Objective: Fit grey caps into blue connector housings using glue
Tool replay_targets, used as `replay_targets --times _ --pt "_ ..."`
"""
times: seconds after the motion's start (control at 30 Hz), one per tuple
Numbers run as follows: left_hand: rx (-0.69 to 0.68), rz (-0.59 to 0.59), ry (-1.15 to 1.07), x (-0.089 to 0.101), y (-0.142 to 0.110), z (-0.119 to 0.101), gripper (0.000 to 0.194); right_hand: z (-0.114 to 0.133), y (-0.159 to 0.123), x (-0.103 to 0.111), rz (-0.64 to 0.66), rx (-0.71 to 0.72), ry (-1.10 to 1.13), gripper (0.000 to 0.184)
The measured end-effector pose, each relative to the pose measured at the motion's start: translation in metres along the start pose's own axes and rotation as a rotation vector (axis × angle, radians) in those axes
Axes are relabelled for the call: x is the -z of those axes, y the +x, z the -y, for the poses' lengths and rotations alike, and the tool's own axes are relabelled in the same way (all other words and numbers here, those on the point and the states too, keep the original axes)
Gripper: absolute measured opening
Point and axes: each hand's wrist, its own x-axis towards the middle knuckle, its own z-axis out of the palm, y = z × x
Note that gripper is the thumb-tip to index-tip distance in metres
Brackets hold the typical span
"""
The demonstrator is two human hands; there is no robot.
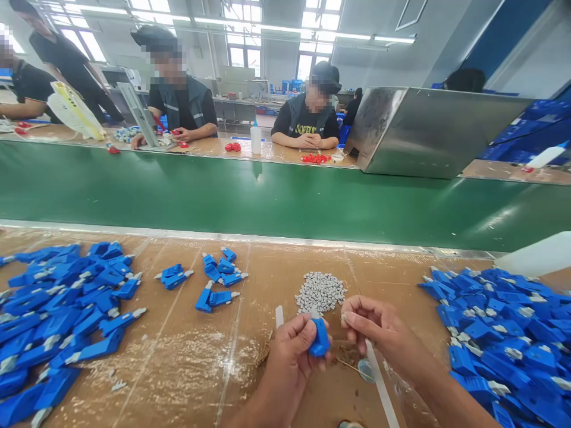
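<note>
My left hand [292, 351] is closed around a blue plastic part [319, 339] with a pale grey tip pointing up and away from me. Just to its right, my right hand [370, 324] pinches something small and pale between thumb and fingertips; its shape is too small to make out. A heap of small grey pieces [320, 291] lies right beyond both hands. Under the right hand, a thin stick [348, 364] rests against a small clear round dish [366, 370] on the brown tabletop.
Large piles of blue parts with grey tips lie left [66, 309] and right [504, 345]; small groups [220, 270] sit between. A green conveyor belt [267, 196] crosses beyond. Across it, people work beside red parts [316, 159], a glue bottle [256, 138] and a metal housing [437, 131].
</note>
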Motion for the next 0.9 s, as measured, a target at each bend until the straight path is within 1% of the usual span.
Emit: replay_targets --times 0.07,0.13,0.17,0.27,0.37,0.5,0.57,0.63,0.7,0.8,0.9 --pt "-0.051 0.032 0.087 0.001 0.001 0.004 0.052 0.002 -0.010 -0.008 0.028 -0.052 0.156 0.047" --pt "-0.097 0.055 0.168 0.002 0.001 0.008 0.054 0.006 -0.019 -0.019 0.032 -0.097 0.293 0.050" --pt "-0.118 0.063 0.204 0.002 0.000 0.009 0.055 0.008 -0.022 -0.023 0.018 -0.118 0.371 0.050" --pt "-0.153 0.060 0.281 0.001 -0.002 0.009 0.056 0.013 -0.028 -0.035 -0.080 -0.159 0.555 0.048" --pt "-0.156 0.047 0.326 -0.002 -0.006 0.005 0.059 0.011 -0.029 -0.042 -0.136 -0.160 0.575 0.048" --pt "-0.173 0.055 0.326 -0.001 -0.006 0.006 0.059 0.002 -0.029 -0.047 -0.110 -0.146 0.591 0.051" --pt "-0.175 0.070 0.305 0.001 -0.005 0.008 0.057 0.002 -0.028 -0.047 -0.113 -0.152 0.607 0.051" --pt "-0.128 0.059 0.259 0.001 -0.004 0.007 0.056 0.005 -0.029 -0.045 -0.141 -0.139 0.588 0.049" --pt "-0.010 0.023 0.192 -0.002 -0.005 0.003 0.053 0.010 -0.030 -0.040 -0.156 -0.057 0.506 0.045" --pt "0.212 0.000 0.120 -0.007 -0.005 -0.007 0.049 0.012 -0.032 -0.030 -0.147 0.172 0.257 0.036" --pt "0.346 0.010 0.112 -0.011 -0.005 -0.012 0.046 0.007 -0.032 -0.021 -0.133 0.384 0.008 0.031"
